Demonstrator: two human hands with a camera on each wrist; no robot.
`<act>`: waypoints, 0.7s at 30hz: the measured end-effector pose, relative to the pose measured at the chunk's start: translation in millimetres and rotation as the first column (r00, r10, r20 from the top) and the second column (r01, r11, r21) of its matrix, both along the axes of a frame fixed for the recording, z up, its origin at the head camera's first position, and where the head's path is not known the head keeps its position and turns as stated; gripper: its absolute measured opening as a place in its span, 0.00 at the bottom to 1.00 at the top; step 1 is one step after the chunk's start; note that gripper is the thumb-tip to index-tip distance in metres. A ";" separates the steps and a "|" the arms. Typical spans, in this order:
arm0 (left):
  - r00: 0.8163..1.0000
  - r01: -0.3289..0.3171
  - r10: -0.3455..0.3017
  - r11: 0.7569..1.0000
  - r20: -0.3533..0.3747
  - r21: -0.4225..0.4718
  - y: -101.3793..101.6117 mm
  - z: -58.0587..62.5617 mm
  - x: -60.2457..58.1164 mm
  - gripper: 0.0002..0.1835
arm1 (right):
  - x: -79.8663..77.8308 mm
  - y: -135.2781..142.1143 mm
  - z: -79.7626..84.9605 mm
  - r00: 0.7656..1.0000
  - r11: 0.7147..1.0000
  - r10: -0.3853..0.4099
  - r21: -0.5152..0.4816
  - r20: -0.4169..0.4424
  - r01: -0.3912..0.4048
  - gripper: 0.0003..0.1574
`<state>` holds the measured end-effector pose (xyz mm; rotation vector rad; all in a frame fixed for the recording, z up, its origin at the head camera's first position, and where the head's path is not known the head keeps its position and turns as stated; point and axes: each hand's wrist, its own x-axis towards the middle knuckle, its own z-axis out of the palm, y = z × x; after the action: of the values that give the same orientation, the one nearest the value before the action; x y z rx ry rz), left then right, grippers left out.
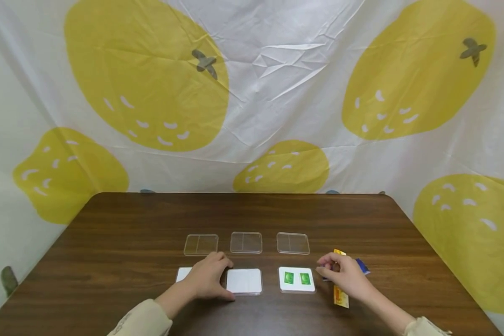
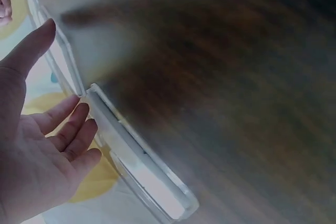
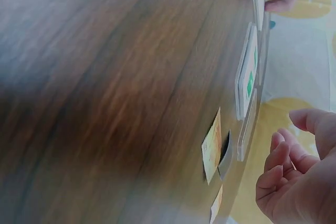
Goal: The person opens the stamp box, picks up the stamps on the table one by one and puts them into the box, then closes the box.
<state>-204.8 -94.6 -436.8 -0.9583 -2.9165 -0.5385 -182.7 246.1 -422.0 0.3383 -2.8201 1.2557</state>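
- My left grip (image 1: pixel 206 277), relaxed, was at the middle white case (image 1: pixel 244 281).
- My right grip (image 1: pixel 346 276), empty, was near the orange strip (image 1: pixel 341 297).
- Perhaps I was arranging; next move needed gentle pinch.

middle clear case (image 1: pixel 244 281) flat on its back, blank white insert up, left hand (image 1: pixel 206 276) right at its left edge, can't tell if touching. left case (image 1: pixel 182 273) also white, partly hidden. right case (image 1: pixel 297 279) flat, two green rectangles (image 1: pixel 289 278) side by side on white. orange paper (image 1: pixel 340 298) plus blue piece (image 1: pixel 363 266) just beside, partly behind right hand (image 1: pixel 344 273). three clear lid-like pieces (image 1: pixel 246 242) in row behind.
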 end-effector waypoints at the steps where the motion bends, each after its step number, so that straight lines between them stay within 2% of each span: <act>1: 1.000 -0.003 0.003 1.000 0.003 -0.003 -0.6 -0.7 0.3 0.35 | 1.1 2.2 -0.1 1.000 1.000 0.003 0.005 -0.002 -0.003 0.09; 6: 1.000 -0.013 0.013 1.000 0.001 -0.014 -2.4 -2.7 0.0 0.35 | 8.7 16.4 -0.1 1.000 0.999 0.001 0.045 0.001 -0.001 0.09; 13: 1.000 -0.007 0.007 1.000 -0.002 -0.008 -2.1 -4.0 0.1 0.34 | 22.9 38.2 -6.3 0.998 0.991 -0.058 0.118 0.010 0.057 0.08; 21: 1.000 -0.012 0.012 1.000 -0.012 0.010 -3.1 -3.2 -0.1 0.33 | 32.8 49.0 -12.4 0.994 0.964 -0.102 0.249 0.031 0.091 0.16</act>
<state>-204.9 -97.6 -440.0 -0.9387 -2.9044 -0.5448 -150.0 295.1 -434.3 0.1789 -2.9946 0.9049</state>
